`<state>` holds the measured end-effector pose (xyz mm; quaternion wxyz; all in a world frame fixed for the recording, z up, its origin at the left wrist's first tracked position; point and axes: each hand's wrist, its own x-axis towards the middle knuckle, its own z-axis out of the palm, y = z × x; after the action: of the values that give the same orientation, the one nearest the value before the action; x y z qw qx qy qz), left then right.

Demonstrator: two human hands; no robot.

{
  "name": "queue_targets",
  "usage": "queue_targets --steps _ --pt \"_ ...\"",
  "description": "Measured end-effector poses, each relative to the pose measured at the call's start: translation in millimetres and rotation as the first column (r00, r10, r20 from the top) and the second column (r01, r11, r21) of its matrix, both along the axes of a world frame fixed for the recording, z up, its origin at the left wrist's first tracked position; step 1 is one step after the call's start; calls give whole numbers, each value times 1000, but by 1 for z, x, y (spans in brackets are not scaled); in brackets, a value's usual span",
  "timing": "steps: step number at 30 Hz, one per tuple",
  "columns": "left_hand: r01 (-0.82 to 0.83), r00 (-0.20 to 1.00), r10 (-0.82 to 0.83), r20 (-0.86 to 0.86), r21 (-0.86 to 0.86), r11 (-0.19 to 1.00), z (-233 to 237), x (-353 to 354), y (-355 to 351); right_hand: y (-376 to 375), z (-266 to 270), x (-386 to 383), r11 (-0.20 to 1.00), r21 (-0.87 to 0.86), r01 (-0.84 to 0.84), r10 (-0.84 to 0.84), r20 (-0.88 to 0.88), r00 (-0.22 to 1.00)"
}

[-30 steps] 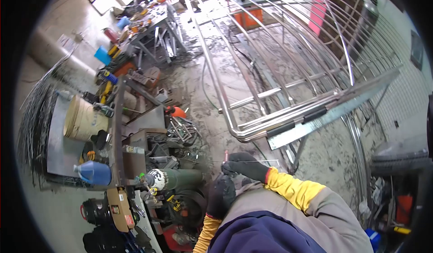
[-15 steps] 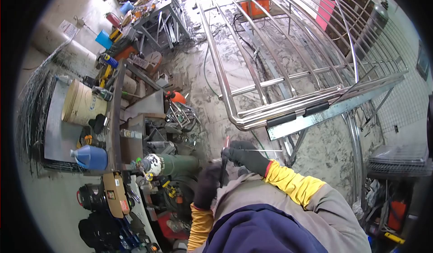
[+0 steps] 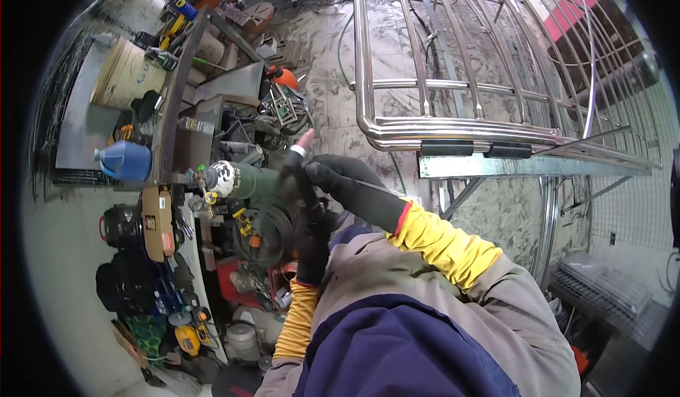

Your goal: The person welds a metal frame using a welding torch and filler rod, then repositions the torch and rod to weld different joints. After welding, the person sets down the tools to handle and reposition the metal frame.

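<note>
My left hand [image 3: 315, 230], in a black glove, is closed around what looks like a TIG welding torch [image 3: 305, 140]. The torch's pink nozzle and white collar point up and away from me; its dark handle blends into the glove. Beside it, my right hand [image 3: 343, 181], also black-gloved, has its fingers pinched together close to the torch head. A thin metal rod [image 3: 370, 184] runs back from those fingers along the glove. Contact between the right fingertips and the torch cannot be made out for sure.
Ahead to the right, a polished tube frame [image 3: 397, 142] rests on a steel stand [image 3: 453, 167]. To the left are a green gas cylinder [image 3: 248, 183], a steel rack [image 3: 173, 114], a blue jug [image 3: 126, 161] and coiled hose [image 3: 265, 234]. Scrap pieces [image 3: 283, 110] lie on the floor.
Both hands, with the torch, have moved left and slightly up in view. The torch now tilts more, and the rod lies back along the right glove. The view has turned downward.
</note>
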<state>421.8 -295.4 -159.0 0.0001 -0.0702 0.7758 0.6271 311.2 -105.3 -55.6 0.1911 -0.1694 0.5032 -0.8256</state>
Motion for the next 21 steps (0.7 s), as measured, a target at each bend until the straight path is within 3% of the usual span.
queue_targets --steps 1,2,3,4,5,6,7,10,12,14,15,18,20,21 --pt "-93 995 86 50 148 985 6 5 0 11 -11 -3 957 291 3 37 -132 991" --pt "-189 980 164 111 287 939 18 10 3 23 -15 -1 957 291 -10 48 -124 991" --pt "-182 983 165 79 311 933 44 11 9 34 -18 1 910 415 4 84 -193 978" --pt "-195 980 176 89 306 932 42 20 4 45 -21 5 849 528 30 125 -255 959" --pt "-167 985 170 -4 164 972 38 31 -6 56 -37 10 852 517 85 132 -369 920" --pt "-144 985 145 -96 18 989 43 35 -7 67 -39 15 852 517 80 133 -362 923" --pt "-316 948 311 66 295 902 45 37 -3 79 -39 22 869 492 48 132 -325 937" --pt "-337 941 306 140 392 856 30 43 -16 100 -46 38 878 469 97 91 -363 928" --pt "-360 932 323 164 336 870 21 40 -17 105 -55 43 852 425 306 26 -617 786" --pt "-506 856 364 367 451 735 6 32 -32 109 -53 52 794 483 369 16 -624 781" --pt "-548 832 430 350 405 732 0 30 -33 111 -45 57 766 524 372 -4 -575 818" --pt "-477 872 341 351 456 751 -8 25 -51 121 -6 75 641 628 442 -69 -527 847" --pt "-372 918 225 328 510 776 -42 25 -87 134 30 88 775 444 449 -303 -362 882" --pt "-360 922 204 329 534 765 -47 21 -93 145 38 84 726 389 567 -322 -536 780"
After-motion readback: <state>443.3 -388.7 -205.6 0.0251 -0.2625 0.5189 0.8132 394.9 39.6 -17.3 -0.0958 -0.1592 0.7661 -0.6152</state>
